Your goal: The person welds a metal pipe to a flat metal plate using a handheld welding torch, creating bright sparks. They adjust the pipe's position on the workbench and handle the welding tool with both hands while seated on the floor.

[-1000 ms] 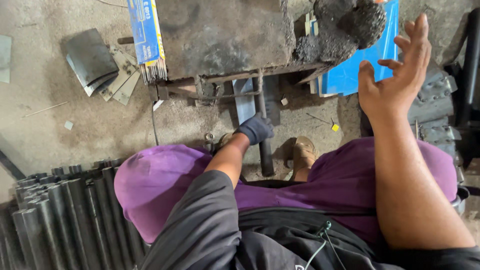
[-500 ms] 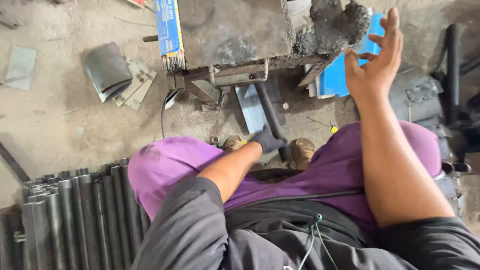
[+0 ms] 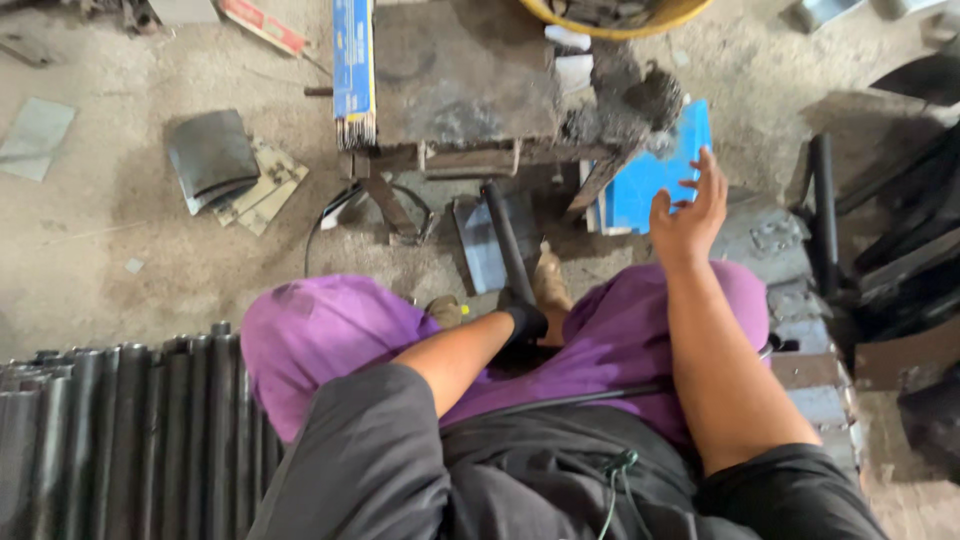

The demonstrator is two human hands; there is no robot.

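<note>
Below, gloved left hand (image 3: 524, 322) fingers clamped round dark pipe (image 3: 505, 240); bare right hand (image 3: 688, 207) fingers apart, empty

The left hand (image 3: 524, 322) wears a dark glove; the right hand (image 3: 688, 208) is bare; short dark grey sleeves (image 3: 360, 460) cover the upper arms; purple trousers (image 3: 330, 330) cover both knees; tan shoes (image 3: 549, 285) show below.

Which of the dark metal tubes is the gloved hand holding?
The single black tube between the knees, gripped by the gloved left hand. The others lie bundled on the floor, untouched.
</note>
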